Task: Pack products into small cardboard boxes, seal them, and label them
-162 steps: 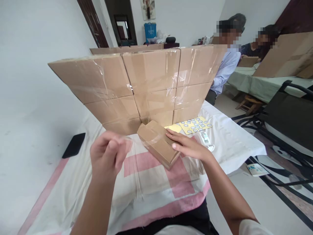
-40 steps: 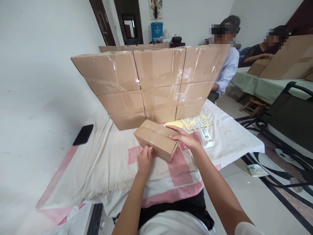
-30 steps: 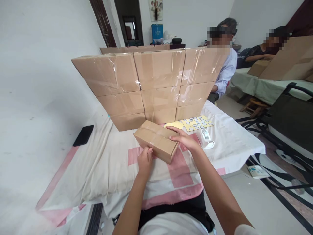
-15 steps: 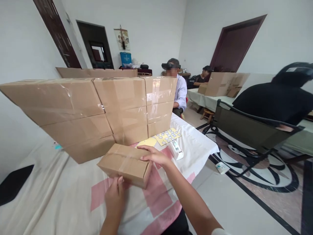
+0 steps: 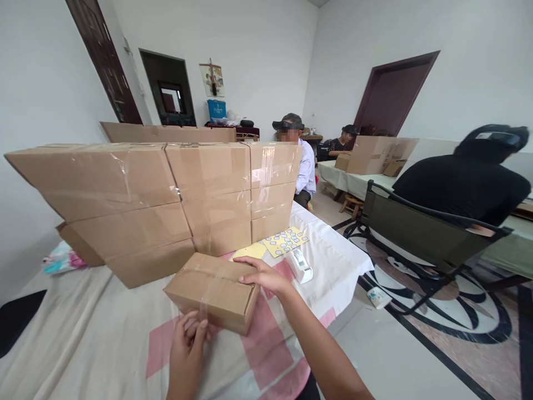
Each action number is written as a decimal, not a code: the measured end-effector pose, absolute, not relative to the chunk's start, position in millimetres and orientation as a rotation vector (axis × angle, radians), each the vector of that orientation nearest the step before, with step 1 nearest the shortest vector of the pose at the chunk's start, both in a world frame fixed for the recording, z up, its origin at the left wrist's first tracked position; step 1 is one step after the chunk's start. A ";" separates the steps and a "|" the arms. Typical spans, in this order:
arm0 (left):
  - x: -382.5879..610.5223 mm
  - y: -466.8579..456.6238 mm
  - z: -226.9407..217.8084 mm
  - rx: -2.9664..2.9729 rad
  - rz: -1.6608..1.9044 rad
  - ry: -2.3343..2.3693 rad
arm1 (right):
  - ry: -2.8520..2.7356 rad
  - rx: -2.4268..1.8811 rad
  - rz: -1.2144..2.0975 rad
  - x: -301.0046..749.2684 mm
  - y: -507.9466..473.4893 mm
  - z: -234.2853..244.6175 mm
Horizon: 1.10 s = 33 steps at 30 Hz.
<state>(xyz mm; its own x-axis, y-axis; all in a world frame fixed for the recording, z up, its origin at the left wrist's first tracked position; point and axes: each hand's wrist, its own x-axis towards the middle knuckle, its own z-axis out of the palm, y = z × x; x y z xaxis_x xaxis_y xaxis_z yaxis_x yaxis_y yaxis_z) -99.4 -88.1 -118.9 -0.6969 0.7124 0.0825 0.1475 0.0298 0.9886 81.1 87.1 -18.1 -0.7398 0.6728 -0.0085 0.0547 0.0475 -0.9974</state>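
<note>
A closed cardboard box (image 5: 210,278) lies on the cloth-covered table, with clear tape (image 5: 205,297) running across its top and down the front side. My right hand (image 5: 260,276) grips the box's right end, fingers over the top. Low at the front side, my left hand (image 5: 190,332) has curled fingers, thumb and fingertips closed on the lower end of the tape. A white tape dispenser (image 5: 300,265) stands to the right of the box. Just behind lies a yellow sheet of stickers (image 5: 287,241).
A wall of stacked cardboard boxes (image 5: 220,203) rises behind the box. A black flat object (image 5: 19,322) and a colourful packet (image 5: 62,259) lie at left. To the right stands a folding chair (image 5: 428,233) with a person in black (image 5: 462,178); other people sit farther back.
The view has tilted up and shifted slightly, showing more of the packet at left. My left fingers have curled more at the box's front lower edge; my right hand stays on the box.
</note>
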 end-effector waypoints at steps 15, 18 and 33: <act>-115.7 -84.4 -120.7 0.916 1.482 1.830 | -1.805 -0.711 1.779 81.2 81.9 -14.4; -124.0 -81.8 -124.2 0.913 1.397 1.796 | -1.800 -0.715 1.784 81.3 81.6 -13.8; -124.5 -78.8 -122.0 0.957 1.342 1.946 | -1.844 -0.656 1.800 84.6 83.6 -12.5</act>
<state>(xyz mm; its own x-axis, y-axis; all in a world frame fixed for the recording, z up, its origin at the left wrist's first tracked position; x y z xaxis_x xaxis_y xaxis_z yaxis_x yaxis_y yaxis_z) -124.5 -78.8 -122.0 -0.5725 0.8174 -0.0641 0.2310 0.2358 0.9440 84.6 83.6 -12.5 -0.7711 0.6366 0.0071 0.0082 0.0212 -0.9997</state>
